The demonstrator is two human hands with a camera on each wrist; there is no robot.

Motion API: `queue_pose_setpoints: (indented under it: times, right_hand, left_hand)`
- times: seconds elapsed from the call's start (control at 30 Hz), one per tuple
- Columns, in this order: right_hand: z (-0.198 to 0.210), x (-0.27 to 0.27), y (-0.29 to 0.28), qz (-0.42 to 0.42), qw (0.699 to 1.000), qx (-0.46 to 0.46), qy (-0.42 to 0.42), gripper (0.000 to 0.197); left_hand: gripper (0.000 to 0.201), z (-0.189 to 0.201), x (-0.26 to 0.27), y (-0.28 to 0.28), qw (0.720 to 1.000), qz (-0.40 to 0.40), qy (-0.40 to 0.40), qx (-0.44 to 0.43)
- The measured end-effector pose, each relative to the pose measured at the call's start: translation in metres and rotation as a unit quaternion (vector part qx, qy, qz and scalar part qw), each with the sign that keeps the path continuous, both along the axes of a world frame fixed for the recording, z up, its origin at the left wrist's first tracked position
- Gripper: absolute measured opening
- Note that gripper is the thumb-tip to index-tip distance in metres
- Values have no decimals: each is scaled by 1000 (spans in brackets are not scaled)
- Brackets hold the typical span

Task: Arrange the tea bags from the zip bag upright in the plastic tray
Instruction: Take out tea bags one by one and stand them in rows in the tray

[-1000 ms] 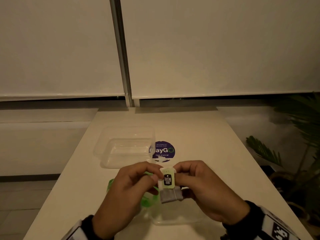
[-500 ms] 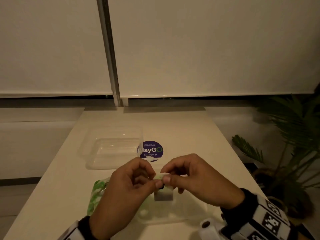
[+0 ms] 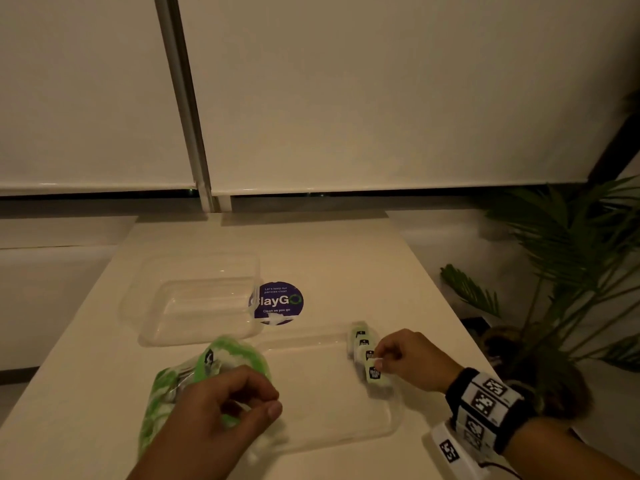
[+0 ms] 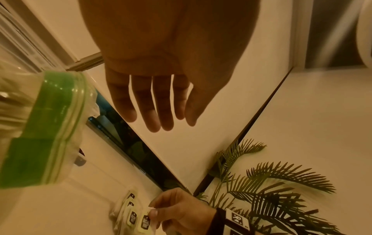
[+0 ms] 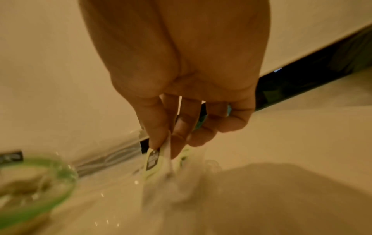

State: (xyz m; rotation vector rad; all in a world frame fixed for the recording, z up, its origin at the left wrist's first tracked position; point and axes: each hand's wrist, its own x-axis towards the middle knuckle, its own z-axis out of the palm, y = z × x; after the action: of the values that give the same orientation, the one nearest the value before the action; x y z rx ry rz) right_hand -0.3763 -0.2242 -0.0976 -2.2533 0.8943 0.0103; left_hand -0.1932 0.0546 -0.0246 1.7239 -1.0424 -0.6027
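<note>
A clear plastic tray lies near me on the table. Several tea bags with pale green tags stand in a row at its right end. My right hand pinches the nearest tea bag by its top between thumb and forefinger, upright at the front of that row; the right wrist view shows the same tea bag. My left hand hovers over the green-edged zip bag with relaxed fingers and holds nothing. The zip bag's mouth gapes beside it.
A second clear plastic container sits at the back left, beside a round purple sticker. The table's right edge is close to my right wrist, with a potted palm beyond it. Window blinds fill the background.
Both hands were holding one tea bag together over the tray's middle. My right hand has carried it to the row at the right end; my left hand let go and moved left over the zip bag.
</note>
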Motion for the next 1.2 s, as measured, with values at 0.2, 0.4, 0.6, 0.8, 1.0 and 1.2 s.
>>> queue_pose_setpoints:
  times: [0.2,0.4,0.6,0.8,1.0,1.2]
  right_hand:
    - [-18,6,-8,3,997,-72,-11,9]
    - [-28,12,-13,0,995,-101,0,17]
    - [-22,12,-13,-3,992,-122,11,22]
    - [21,27,16,-1,984,-161,-71,30]
    - [64,85,99,111,984,-56,-127,17]
    - [44,148,137,186,981,-15,-46,21]
  left_hand:
    - [25,-10,-1,-2,1000,-11,-24,14]
    - [26,-14,-3,0,999,-29,-10,26]
    - [19,-14,2,7,1000,-19,6,18]
    - [7,0,27,30,999,48,-9,-22]
    - [8,-22,78,56,982,170,-72,46]
    - [16,-57,89,60,969,197,-97,110]
